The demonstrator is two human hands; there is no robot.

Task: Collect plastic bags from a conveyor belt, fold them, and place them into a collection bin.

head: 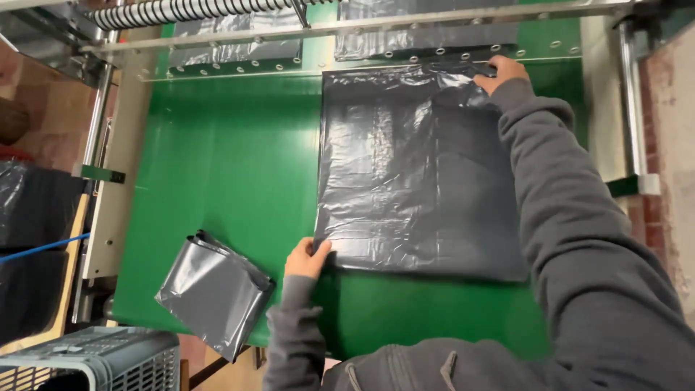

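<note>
A flat stack of dark grey plastic bags [405, 174] lies on the green conveyor belt [217, 166]. My left hand [307, 258] pinches the stack's near left corner. My right hand [501, 72], arm stretched out in a grey sleeve, grips the far right corner close to the machine's metal bar. Both hands are closed on the plastic.
A folded bundle of grey bags [213, 291] hangs over the belt's near left edge. More grey film [239, 47] comes out under the metal bar [362, 27] at the back. A grey plastic crate [94, 358] stands at the lower left. A brick wall [673, 145] is at the right.
</note>
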